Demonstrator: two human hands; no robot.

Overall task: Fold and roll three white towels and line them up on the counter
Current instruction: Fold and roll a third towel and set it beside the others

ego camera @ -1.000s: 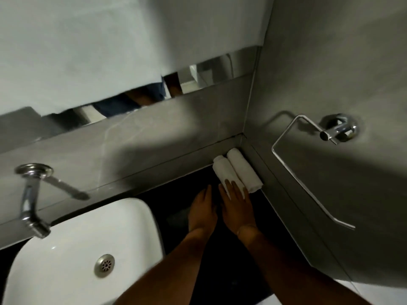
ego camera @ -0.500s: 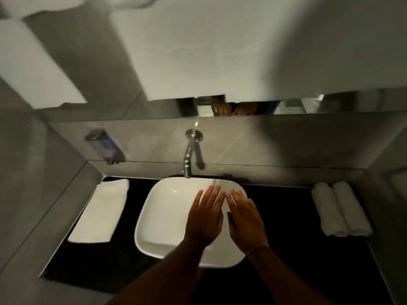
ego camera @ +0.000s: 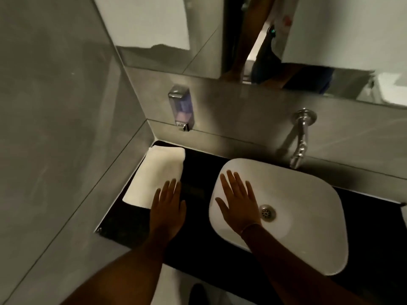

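Observation:
A flat folded white towel [ego camera: 157,175] lies on the black counter [ego camera: 198,234] in the left corner, against the grey side wall. My left hand [ego camera: 168,208] hovers palm down at the towel's near right corner, fingers spread, holding nothing. My right hand [ego camera: 239,202] is open and flat above the left part of the white basin [ego camera: 308,205], also holding nothing. The rolled towels at the counter's right end are out of frame, apart from a sliver of white at the right edge [ego camera: 404,216].
A chrome tap [ego camera: 300,142] juts from the back wall over the basin. A soap dispenser [ego camera: 181,106] hangs on the wall above the towel. A mirror [ego camera: 264,40] runs along the back wall. The counter's front edge is near my forearms.
My view and both hands swung left, from the two rolled towels in the right corner, across the basin, to the flat towel on the left. Both hands stayed open.

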